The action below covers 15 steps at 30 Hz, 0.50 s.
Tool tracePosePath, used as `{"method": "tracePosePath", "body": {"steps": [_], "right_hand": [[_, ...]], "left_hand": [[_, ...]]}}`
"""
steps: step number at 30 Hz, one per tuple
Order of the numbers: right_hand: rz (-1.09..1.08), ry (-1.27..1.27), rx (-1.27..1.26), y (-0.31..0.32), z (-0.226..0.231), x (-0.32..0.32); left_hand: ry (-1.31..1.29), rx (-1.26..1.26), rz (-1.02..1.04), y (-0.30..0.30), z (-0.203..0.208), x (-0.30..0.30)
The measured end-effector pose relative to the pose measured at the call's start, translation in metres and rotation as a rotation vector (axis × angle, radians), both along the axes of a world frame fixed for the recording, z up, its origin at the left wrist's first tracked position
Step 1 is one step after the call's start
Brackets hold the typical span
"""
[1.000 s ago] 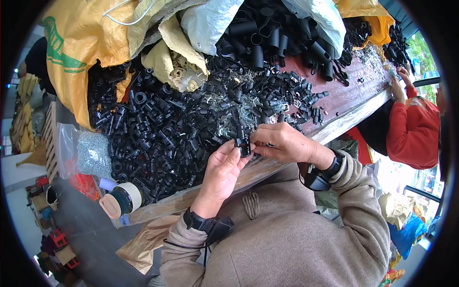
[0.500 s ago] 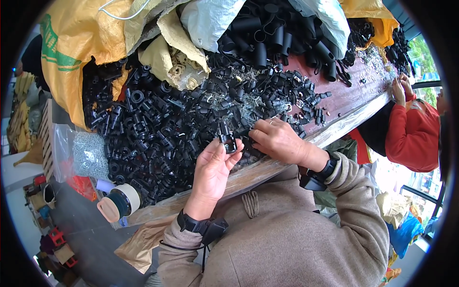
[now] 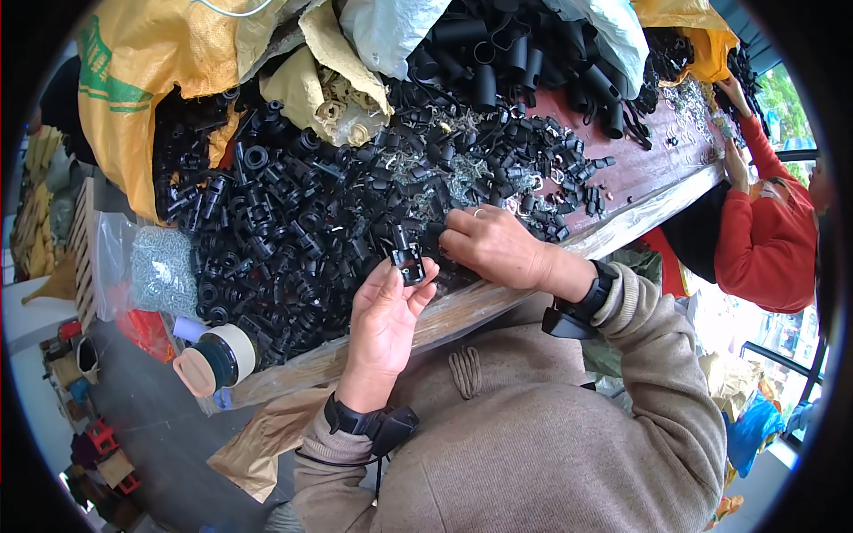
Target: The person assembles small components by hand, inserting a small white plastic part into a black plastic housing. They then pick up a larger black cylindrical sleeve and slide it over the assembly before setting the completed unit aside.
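Observation:
My left hand (image 3: 384, 311) pinches a black plastic part (image 3: 408, 263) between thumb and fingers. The part has an open frame at its lower end and a narrower stem pointing up. Just to its right is my right hand (image 3: 494, 249), palm down, its fingertips pressed together over the pile's near edge. Whatever those fingertips hold, if anything, is hidden. Beneath and beyond both hands spreads a heap of small black plastic parts (image 3: 267, 213), with loose silvery metal pieces (image 3: 458, 178) among them.
A wooden edge (image 3: 444, 324) borders the table before me. At left lie a clear bag of small metal pieces (image 3: 164, 274) and a lidded jar (image 3: 218, 360). Yellow sacks (image 3: 169, 53) and black tubes (image 3: 484, 84) stand behind. A person in red (image 3: 764, 240) works at far right.
My right hand has moved left, closer to the part in my left hand. My left hand has shifted slightly left. The person in red has raised one arm toward a yellow sack.

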State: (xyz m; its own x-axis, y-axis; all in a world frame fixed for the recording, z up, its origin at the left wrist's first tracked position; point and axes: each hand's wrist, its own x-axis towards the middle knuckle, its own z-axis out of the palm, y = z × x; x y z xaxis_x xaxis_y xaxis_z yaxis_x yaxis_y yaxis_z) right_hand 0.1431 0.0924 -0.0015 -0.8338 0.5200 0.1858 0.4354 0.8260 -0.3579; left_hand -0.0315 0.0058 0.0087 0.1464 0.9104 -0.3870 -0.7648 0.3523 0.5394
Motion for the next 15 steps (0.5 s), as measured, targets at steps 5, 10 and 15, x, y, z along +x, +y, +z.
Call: {"method": "tracePosePath", "body": {"steps": [5,10,15], "right_hand": [[0.044,-0.043,0.067,0.005,-0.001,0.000],[-0.096,0.101,-0.136,0.004,0.002,0.006],[-0.242,0.305,-0.379,0.000,0.004,0.013]], "left_hand": [[0.005,0.008,-0.001,0.000,-0.005,-0.003],[0.013,-0.003,0.002,0.001,-0.005,-0.003],[0.020,0.019,-0.029,0.003,-0.006,0.004]]}}
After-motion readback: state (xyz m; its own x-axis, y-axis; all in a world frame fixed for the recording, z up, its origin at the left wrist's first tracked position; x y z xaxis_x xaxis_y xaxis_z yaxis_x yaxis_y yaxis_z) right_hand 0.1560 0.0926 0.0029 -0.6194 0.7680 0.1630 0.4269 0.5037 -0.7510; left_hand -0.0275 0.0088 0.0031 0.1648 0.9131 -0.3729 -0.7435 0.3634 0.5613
